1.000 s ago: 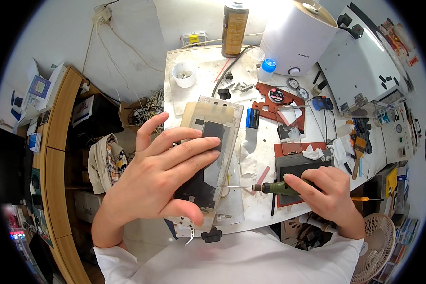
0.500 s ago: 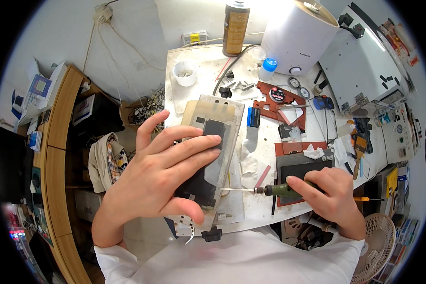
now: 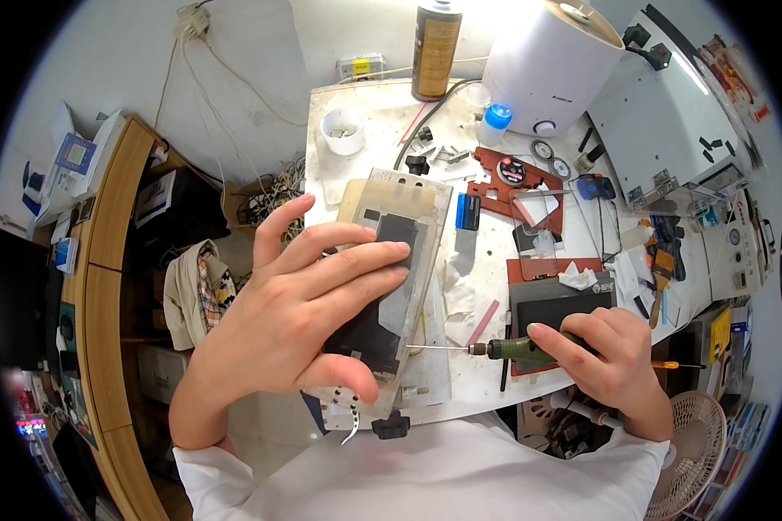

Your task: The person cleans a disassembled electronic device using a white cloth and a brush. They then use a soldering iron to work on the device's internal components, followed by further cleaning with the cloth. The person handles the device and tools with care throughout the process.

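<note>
My left hand (image 3: 308,300) lies over a dark phone screen panel (image 3: 363,347), its fingers spread and the fingertips resting on the panel. The panel sits tilted on a translucent fixture plate (image 3: 426,234) with a black knob (image 3: 391,425) at its near end. My right hand (image 3: 604,356) is closed round a green pen-like rotary tool (image 3: 521,349). From the tool a thin metal shaft (image 3: 439,347) points left, its tip at the right edge of the panel. Part of the panel is hidden under my left hand.
Beyond the fixture stand a white cup (image 3: 343,130), a spray can (image 3: 435,52) and a large white humidifier-like appliance (image 3: 547,65). A blue battery-like block (image 3: 467,211), red-brown plate (image 3: 513,195) and black pad (image 3: 552,308) lie right. A fan (image 3: 691,451) is at lower right.
Both hands keep nearly the same pose, with the tool's tip still at the panel's edge. The view has shifted very slightly.
</note>
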Action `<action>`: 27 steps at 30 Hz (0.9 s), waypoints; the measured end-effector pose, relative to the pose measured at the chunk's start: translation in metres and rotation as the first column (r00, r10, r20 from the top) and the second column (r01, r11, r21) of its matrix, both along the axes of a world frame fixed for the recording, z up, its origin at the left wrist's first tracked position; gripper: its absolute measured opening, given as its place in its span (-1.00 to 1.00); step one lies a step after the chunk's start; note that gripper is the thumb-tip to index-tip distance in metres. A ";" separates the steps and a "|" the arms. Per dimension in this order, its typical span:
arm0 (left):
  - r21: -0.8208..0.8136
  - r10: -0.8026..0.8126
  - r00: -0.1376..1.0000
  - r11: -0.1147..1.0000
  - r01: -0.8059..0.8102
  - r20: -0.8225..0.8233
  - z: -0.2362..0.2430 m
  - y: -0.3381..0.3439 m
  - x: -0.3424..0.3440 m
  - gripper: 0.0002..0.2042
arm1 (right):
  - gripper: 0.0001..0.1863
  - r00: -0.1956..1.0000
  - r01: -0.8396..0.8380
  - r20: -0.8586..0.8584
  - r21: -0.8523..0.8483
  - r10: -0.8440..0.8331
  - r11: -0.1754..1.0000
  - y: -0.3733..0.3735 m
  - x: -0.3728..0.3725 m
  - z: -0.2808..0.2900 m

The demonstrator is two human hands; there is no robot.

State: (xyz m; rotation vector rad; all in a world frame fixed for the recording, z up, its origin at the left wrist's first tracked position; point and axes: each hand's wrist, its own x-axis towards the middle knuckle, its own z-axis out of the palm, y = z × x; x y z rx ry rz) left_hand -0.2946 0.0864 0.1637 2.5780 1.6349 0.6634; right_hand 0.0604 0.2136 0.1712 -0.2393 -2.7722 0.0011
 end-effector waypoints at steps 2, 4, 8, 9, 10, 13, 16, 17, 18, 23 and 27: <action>0.017 -0.001 1.000 1.000 0.001 0.027 0.001 0.001 0.001 0.13 | -0.40 1.000 0.026 -0.010 -0.028 -0.027 0.999 0.000 0.001 0.000; 0.050 -0.001 0.999 0.999 -0.001 0.040 0.004 0.001 0.003 0.03 | -0.39 0.995 0.079 -0.057 -0.073 -0.084 0.994 0.000 0.002 0.000; 0.177 -0.038 0.996 0.984 0.022 0.085 0.016 -0.010 0.013 -0.38 | -0.40 0.990 0.084 -0.109 -0.094 -0.094 0.992 -0.008 0.002 0.000; 0.216 -0.058 0.993 0.976 0.034 0.103 0.018 -0.014 0.018 -0.49 | -0.40 0.990 0.059 -0.126 -0.101 -0.071 0.993 -0.010 0.002 0.001; 0.236 -0.066 0.993 0.971 0.043 0.094 0.019 -0.019 0.022 -0.56 | -0.40 0.990 0.035 -0.129 -0.105 -0.049 0.994 -0.013 0.002 0.002; 0.300 -0.059 0.995 0.953 0.031 0.083 0.021 -0.035 0.032 -0.71 | -0.39 0.991 -0.005 -0.133 -0.086 -0.006 0.996 -0.023 0.000 0.008; 0.357 0.023 0.993 0.932 -0.062 0.112 0.019 -0.054 0.039 -0.83 | -0.38 0.987 -0.045 -0.161 -0.141 0.022 0.989 -0.033 -0.002 0.011; 0.354 0.039 0.994 0.933 -0.073 0.103 0.019 -0.062 0.040 -0.84 | -0.37 0.985 -0.054 -0.172 -0.167 0.024 0.984 -0.037 -0.003 0.011; 0.393 0.032 0.999 0.919 -0.044 0.036 0.018 -0.070 0.042 -0.84 | -0.37 0.986 -0.089 -0.158 -0.269 0.047 0.959 -0.041 -0.002 0.011; 0.497 0.166 0.983 0.861 -0.104 -0.083 0.021 -0.117 0.039 -0.89 | -0.32 0.996 -0.074 -0.087 -0.546 0.031 0.835 -0.050 0.021 0.010; 0.535 0.236 0.932 0.768 -0.352 0.275 0.002 -0.133 -0.004 -0.76 | -0.34 0.924 0.278 -0.059 -0.573 -0.377 0.771 -0.050 0.057 -0.006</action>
